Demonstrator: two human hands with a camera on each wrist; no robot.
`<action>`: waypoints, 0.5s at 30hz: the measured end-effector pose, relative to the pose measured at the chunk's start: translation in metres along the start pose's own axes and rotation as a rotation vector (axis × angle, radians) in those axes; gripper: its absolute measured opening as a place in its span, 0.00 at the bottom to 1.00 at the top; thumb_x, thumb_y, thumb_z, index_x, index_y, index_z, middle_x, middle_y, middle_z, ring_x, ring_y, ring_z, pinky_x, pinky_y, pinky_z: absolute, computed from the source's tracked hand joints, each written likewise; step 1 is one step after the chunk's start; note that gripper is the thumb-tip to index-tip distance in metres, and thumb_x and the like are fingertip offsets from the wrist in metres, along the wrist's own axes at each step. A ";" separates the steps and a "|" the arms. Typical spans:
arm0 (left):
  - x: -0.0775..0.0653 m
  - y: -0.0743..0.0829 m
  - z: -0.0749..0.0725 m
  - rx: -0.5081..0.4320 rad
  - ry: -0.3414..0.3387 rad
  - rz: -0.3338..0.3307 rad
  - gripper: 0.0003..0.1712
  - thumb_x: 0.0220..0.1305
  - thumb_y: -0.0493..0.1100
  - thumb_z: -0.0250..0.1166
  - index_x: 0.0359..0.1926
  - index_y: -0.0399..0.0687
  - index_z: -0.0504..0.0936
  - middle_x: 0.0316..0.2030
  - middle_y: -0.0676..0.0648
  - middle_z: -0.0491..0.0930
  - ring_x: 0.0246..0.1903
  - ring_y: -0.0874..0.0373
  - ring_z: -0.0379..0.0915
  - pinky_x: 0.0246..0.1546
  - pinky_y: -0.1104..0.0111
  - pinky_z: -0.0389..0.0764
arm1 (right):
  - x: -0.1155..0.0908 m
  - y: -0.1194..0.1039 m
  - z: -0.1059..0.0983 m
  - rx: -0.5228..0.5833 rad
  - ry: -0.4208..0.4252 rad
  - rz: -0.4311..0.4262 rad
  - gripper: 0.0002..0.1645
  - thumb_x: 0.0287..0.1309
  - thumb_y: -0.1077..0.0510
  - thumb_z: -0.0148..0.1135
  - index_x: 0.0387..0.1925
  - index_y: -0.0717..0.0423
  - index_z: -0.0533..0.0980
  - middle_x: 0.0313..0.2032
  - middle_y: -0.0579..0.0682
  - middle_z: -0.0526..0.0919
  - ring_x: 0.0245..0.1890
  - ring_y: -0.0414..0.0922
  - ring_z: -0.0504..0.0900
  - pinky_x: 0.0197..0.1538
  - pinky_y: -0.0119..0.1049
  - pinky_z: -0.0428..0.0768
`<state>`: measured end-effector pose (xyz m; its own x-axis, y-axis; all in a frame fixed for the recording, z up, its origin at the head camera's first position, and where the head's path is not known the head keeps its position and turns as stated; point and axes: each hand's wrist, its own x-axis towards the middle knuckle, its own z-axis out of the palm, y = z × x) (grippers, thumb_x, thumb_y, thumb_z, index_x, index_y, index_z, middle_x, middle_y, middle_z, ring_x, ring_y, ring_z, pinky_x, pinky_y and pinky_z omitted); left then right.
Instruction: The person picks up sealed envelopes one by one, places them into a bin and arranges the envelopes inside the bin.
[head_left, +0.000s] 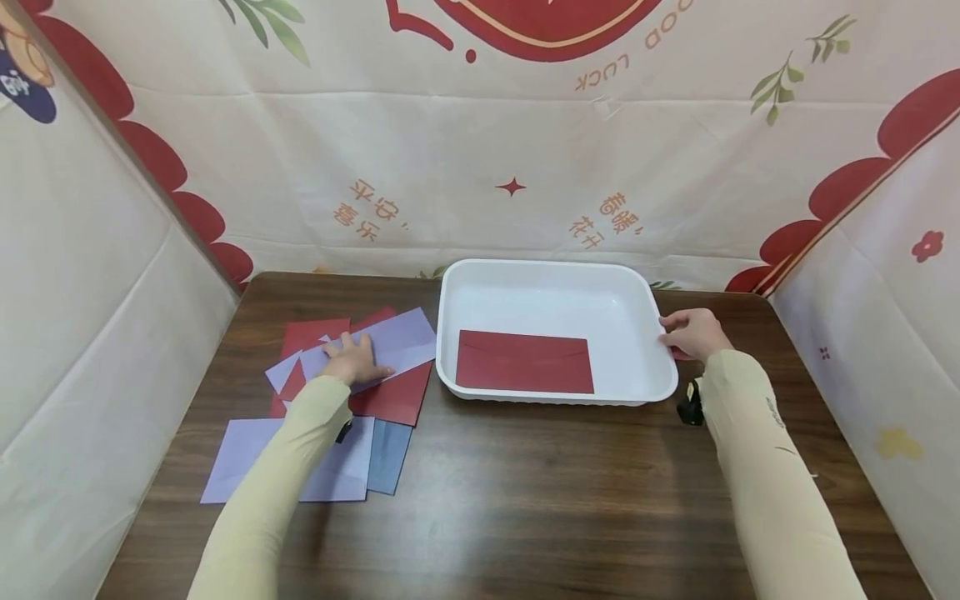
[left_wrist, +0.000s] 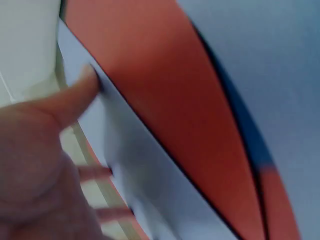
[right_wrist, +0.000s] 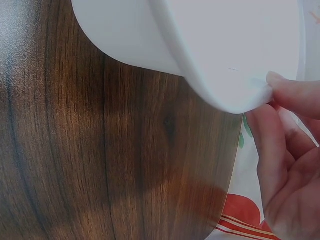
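My left hand lies with spread fingers on a lavender envelope, the top one of a loose pile. In the left wrist view the thumb touches the paper near its edge. Beneath it are red envelopes, partly covered. At the right, my right hand pinches the short side rim of a white plastic tray between thumb and fingers, as the right wrist view also shows. One red envelope lies flat inside the tray, toward its front left.
Nearer the front, another lavender envelope overlaps a blue one. Dark wood-grain table spreads under everything. Printed cloth hangs behind the table and along both sides, close to the tray's back edge.
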<state>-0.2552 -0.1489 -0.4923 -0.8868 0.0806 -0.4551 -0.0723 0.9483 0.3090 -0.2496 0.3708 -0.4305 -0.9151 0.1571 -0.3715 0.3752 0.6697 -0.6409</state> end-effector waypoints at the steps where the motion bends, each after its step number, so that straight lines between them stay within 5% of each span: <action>1: 0.000 -0.003 -0.002 -0.009 -0.014 0.013 0.47 0.53 0.58 0.63 0.63 0.35 0.53 0.60 0.26 0.46 0.58 0.22 0.36 0.47 0.32 0.56 | 0.000 -0.001 0.000 0.001 -0.001 0.002 0.27 0.51 0.61 0.63 0.52 0.71 0.69 0.42 0.66 0.74 0.28 0.45 0.77 0.38 0.44 0.80; 9: 0.000 -0.025 -0.017 0.051 -0.077 0.229 0.43 0.52 0.46 0.67 0.67 0.48 0.57 0.68 0.35 0.40 0.64 0.29 0.30 0.52 0.35 0.54 | -0.002 -0.004 0.003 -0.005 -0.002 0.001 0.27 0.51 0.62 0.62 0.52 0.71 0.69 0.42 0.66 0.74 0.32 0.48 0.77 0.38 0.43 0.80; 15: -0.007 -0.004 -0.006 0.104 0.098 0.133 0.37 0.59 0.55 0.57 0.59 0.30 0.61 0.56 0.26 0.59 0.55 0.30 0.53 0.52 0.42 0.58 | -0.001 -0.004 0.001 -0.012 -0.013 0.002 0.28 0.51 0.61 0.62 0.52 0.71 0.69 0.43 0.66 0.73 0.34 0.51 0.77 0.41 0.47 0.78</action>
<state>-0.2518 -0.1548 -0.4855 -0.9259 0.1817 -0.3311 0.0914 0.9584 0.2705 -0.2497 0.3676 -0.4283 -0.9123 0.1494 -0.3814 0.3752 0.6782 -0.6319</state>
